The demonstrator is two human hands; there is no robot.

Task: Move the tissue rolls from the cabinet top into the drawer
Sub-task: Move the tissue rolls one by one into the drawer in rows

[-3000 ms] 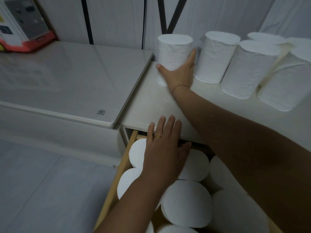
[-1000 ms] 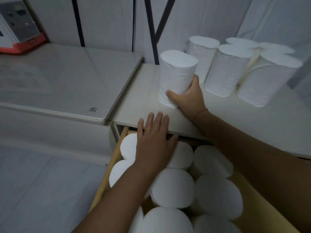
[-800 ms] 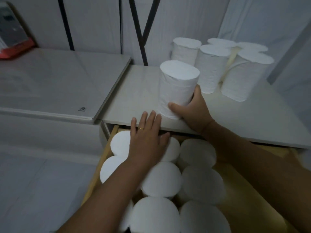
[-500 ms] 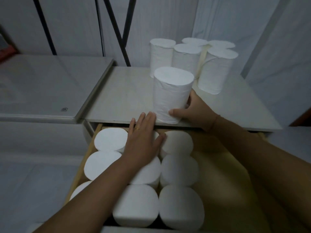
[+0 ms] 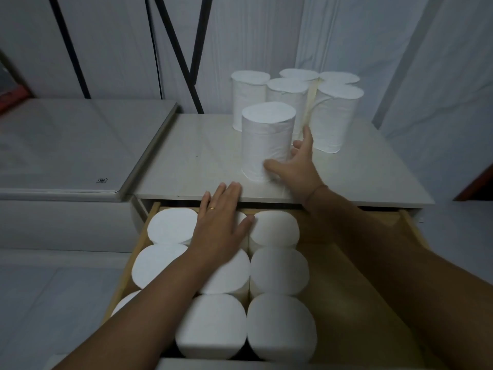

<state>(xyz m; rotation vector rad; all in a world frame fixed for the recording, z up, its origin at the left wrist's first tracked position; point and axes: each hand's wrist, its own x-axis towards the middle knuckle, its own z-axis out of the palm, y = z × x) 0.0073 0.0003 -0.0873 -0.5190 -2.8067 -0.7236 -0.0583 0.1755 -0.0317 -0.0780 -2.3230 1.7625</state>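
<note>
A white tissue roll (image 5: 266, 140) stands upright near the front edge of the cabinet top (image 5: 197, 161). My right hand (image 5: 297, 169) holds it low on its right side, thumb in front and fingers spread behind. Several more rolls (image 5: 289, 102) stand in a cluster at the back of the cabinet top. Below, the wooden drawer (image 5: 360, 289) is pulled out, its left part packed with several upright rolls (image 5: 278, 271). My left hand (image 5: 221, 228) lies flat on the tops of the back rolls, holding nothing.
The drawer's right part is bare wood. A grey lidded appliance (image 5: 66, 145) adjoins the cabinet on the left, with a red object (image 5: 10, 98) at its far edge. Black bars (image 5: 186, 57) lean on the wall behind. Curtains hang at the right.
My right hand has pulled the roll from the back-left of the cabinet top toward the front edge, and its fingers are now more spread. The left hand stayed on the drawer's rolls. The view swung right.
</note>
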